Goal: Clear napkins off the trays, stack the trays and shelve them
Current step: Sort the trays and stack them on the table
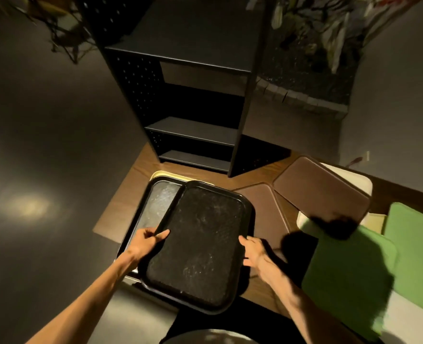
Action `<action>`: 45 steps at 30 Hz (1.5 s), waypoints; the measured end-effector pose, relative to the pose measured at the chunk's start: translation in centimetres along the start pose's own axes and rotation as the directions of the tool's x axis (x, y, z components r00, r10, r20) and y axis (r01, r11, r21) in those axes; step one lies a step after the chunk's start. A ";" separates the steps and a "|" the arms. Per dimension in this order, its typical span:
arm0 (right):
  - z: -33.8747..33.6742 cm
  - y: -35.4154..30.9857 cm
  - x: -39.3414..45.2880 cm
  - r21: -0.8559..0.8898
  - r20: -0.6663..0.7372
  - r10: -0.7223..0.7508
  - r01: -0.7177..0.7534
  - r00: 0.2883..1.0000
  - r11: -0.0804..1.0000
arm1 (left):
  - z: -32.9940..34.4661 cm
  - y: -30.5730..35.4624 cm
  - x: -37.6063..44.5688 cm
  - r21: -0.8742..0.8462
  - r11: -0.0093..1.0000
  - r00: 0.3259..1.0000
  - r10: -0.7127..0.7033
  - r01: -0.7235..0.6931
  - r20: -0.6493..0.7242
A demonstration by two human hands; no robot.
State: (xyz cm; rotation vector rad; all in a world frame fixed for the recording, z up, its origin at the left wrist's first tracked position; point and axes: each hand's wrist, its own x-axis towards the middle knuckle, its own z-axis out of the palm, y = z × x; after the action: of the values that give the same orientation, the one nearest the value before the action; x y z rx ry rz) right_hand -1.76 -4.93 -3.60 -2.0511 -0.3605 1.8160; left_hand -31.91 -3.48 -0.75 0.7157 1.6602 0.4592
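You are stacking: your left hand point(147, 240) and right hand point(251, 249) grip the long edges of a black tray point(200, 242), held askew over another black tray point(160, 202) on the table point(113, 214). Next, I judge, square it and lower it. It is dark, pebbled, scuffed and bare of napkins. Brown trays point(322, 192) and green trays point(349, 274) wait to the right; the shelf point(193, 130) stands behind.

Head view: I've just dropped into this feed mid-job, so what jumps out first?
Front and centre, both hands hold a black tray, the left hand on its left rim and the right hand on its right, skewed over a second black tray on the wooden table. Behind stands a dark shelf unit, its visible shelves bare. To the right lie overlapping brown trays and green trays.
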 end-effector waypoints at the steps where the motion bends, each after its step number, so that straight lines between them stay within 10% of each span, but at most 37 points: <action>1: 1.1 -0.1 -0.5 -0.047 0.015 0.006 -0.006 1.000 0.999 | -1.1 -0.4 0.5 0.026 1.000 1.000 0.005 -0.005 -0.030; 8: 8.0 -0.1 -0.9 -0.378 0.047 -0.144 0.151 0.988 0.913 | -7.2 -1.4 3.5 0.426 0.902 0.968 0.166 -0.072 -0.187; 22: 13.4 -3.3 1.2 -0.944 -0.014 -0.347 0.102 0.938 0.314 | -10.8 -4.2 9.0 0.714 0.694 0.959 0.253 -0.088 -0.128; 35: 12.7 -1.5 4.7 -0.857 -0.057 -0.275 0.095 0.960 0.506 | -10.0 -2.2 8.7 0.735 0.676 0.973 0.202 -0.054 -0.114; 45: 6.8 -3.9 1.2 -0.747 -0.109 -0.317 0.133 0.942 0.652 | -1.0 2.7 8.0 0.648 0.652 0.907 0.390 -0.394 0.159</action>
State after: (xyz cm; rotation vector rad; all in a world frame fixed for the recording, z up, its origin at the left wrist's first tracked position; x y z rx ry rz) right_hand -8.11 -0.24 -3.59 -2.5250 -1.4107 1.3509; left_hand -33.15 4.02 -4.62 1.6455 1.6569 0.1320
